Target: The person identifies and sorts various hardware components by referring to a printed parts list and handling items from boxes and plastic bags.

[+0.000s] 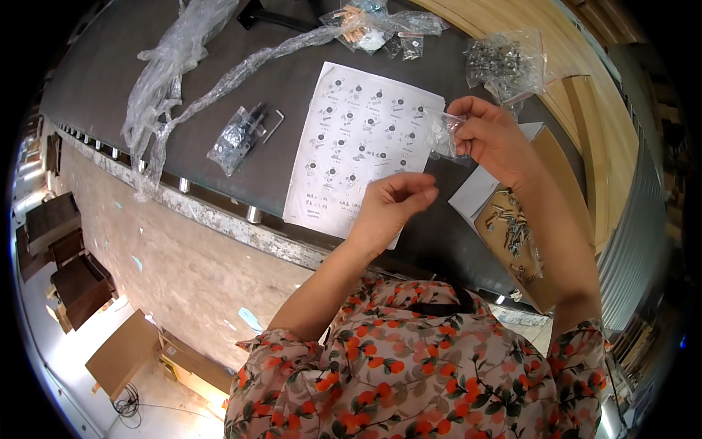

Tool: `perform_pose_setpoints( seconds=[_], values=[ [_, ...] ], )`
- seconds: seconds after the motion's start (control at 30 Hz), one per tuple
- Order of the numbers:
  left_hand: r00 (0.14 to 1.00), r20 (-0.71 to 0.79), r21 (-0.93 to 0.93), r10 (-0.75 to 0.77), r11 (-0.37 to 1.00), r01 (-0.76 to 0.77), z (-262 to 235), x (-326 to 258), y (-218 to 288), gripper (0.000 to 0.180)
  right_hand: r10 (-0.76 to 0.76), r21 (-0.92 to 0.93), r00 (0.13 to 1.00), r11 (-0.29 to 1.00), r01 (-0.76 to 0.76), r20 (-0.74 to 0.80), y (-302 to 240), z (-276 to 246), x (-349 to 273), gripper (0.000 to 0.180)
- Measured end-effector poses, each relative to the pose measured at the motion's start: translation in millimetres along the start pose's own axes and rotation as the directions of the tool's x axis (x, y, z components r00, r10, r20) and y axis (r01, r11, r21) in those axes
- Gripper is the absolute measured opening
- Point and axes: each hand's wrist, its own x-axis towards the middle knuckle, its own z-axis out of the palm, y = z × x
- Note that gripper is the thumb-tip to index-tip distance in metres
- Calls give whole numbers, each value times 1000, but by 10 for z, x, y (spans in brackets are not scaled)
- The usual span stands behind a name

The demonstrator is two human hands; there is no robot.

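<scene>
While the right hand [486,135] pinches a small clear bag [442,135] between thumb and fingers, the left hand [391,205] hangs below it and to its left, loosely curled, its thumb and fingertips close but seemingly not meeting, with nothing visible in it. The hands are apart from each other. The bag is held up at the right edge of the printed sheet [344,164], perhaps so that its contents, too small to make out, can be compared with the pictured parts. The sheet lies flat under and beyond the left hand, probably for easy reading. Beneath the right forearm [559,241], an open carton [470,196] holds loose metal fasteners [512,223], its sides presumably stopping them from rolling off.

Beyond the right hand, a bag of hardware [501,62] sits by wooden boards [603,143], which limit reach that way. Well left of both hands, a bag of dark parts [235,143] lies just beside a hex key [274,126]; farther left, plastic wrap [175,62] spills over the near edge of the worktop [285,84]. Sideways room looks better left of the sheet than toward the carton.
</scene>
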Motion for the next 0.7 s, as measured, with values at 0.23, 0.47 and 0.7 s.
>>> perform_pose_setpoints(
  seconds=[0.23, 0.47, 0.7],
  values=[
    [992, 62, -96, -110, 989, 115, 174, -244, -45, 18, -76, 226, 992, 969, 97, -103, 82, 88, -336, 24],
    [985, 175, -234, 9, 972, 33, 389, -351, -12, 28, -190, 354, 958, 899, 258, -216, 203, 213, -833, 27],
    [988, 153, -374, 33, 927, 27, 482, -395, -70, 34, -201, 355, 950, 893, 279, -239, 405, 251, -1083, 26]
  ],
)
